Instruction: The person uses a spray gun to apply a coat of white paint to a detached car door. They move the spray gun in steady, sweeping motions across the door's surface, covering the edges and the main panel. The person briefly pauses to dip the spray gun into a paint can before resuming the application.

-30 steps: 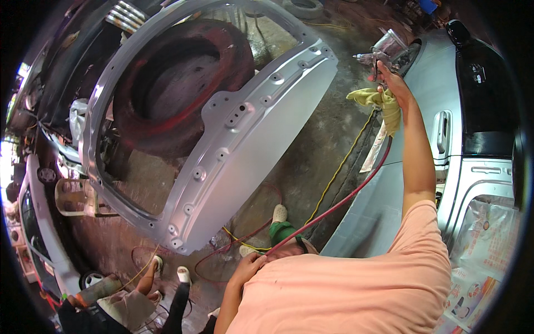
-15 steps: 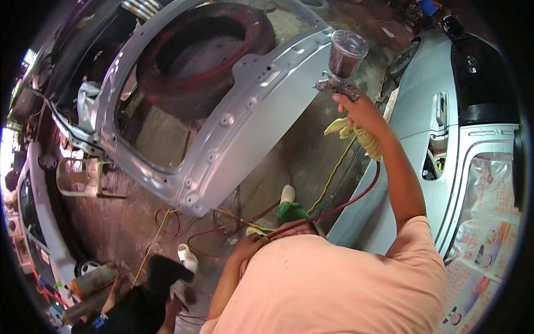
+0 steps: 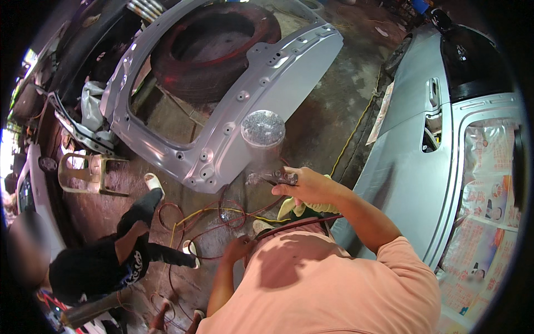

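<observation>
My right hand [image 3: 311,186] is closed around the handle of a spray gun [image 3: 278,177] with a round, paint-smeared cup [image 3: 262,129] on top. The gun is held in front of my body, above the near lower end of a silver car body panel [image 3: 300,89] with a large window opening. Below my right hand hangs a pale yellow cloth [image 3: 288,207]. A dark red hose [image 3: 300,224] crosses my waist. At my left side, my left hand [image 3: 238,246] is closed on this hose; its fingers are partly hidden.
A tyre [image 3: 217,83] lies under the panel. Along the right stands a silver car [image 3: 400,161] with film-masked openings. A plastic chair [image 3: 92,175] is at the left, and a person in black [image 3: 100,261] walks nearby. Coiled hoses [image 3: 172,214] and a yellow cord [image 3: 356,133] cross the floor.
My right hand has brought the spray gun back from the panel's far right edge, leftward and nearer my body. The person in black has moved forward at the left. My left hand stays at my waist.
</observation>
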Action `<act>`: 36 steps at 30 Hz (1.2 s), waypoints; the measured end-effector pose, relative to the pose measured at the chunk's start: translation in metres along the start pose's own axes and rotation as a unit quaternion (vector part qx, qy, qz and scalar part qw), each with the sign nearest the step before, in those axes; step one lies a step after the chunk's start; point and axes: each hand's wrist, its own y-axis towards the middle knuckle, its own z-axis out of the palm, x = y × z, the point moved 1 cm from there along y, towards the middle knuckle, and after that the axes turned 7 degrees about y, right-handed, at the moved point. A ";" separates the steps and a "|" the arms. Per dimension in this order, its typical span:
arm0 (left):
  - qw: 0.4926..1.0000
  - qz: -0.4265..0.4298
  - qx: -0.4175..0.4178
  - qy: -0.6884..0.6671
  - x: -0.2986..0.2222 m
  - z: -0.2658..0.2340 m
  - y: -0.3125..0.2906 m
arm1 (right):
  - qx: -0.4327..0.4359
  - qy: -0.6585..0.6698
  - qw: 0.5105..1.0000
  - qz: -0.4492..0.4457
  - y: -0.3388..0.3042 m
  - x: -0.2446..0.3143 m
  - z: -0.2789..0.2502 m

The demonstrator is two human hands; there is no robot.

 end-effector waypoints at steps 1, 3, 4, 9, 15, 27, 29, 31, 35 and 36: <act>1.000 0.000 -0.007 -0.004 -0.002 0.002 -0.001 | -0.017 -0.002 1.000 -0.008 -0.001 -0.002 -0.007; 1.000 -0.021 0.006 -0.014 -0.017 -0.004 -0.002 | -0.055 0.001 0.998 -0.022 -0.001 -0.016 -0.026; 0.999 -0.043 0.023 -0.023 -0.028 -0.006 -0.001 | -0.084 0.016 0.996 -0.014 0.001 -0.028 -0.042; 1.000 -0.004 -0.023 -0.002 -0.058 -0.002 0.031 | -0.182 0.099 0.978 -0.040 0.008 -0.049 -0.149; 0.995 -0.086 0.014 -0.055 -0.180 -0.023 0.082 | -0.285 0.098 0.951 -0.076 0.040 -0.085 -0.352; 0.978 -0.099 -0.160 0.088 -0.350 -0.037 0.228 | -0.391 0.163 0.902 -0.085 0.102 -0.144 -0.715; 0.974 -0.120 -0.179 0.063 -0.356 -0.033 0.245 | -0.412 0.228 0.873 -0.125 0.106 -0.145 -0.733; 0.975 -0.110 -0.184 0.051 -0.355 -0.028 0.261 | -0.380 0.263 0.884 -0.078 0.108 -0.155 -0.767; 0.984 -0.055 -0.163 0.040 -0.361 -0.021 0.291 | -0.338 0.307 0.890 0.011 0.129 -0.179 -0.830; 0.986 -0.044 -0.158 0.038 -0.367 -0.023 0.299 | -0.349 0.303 0.887 0.009 0.139 -0.185 -0.839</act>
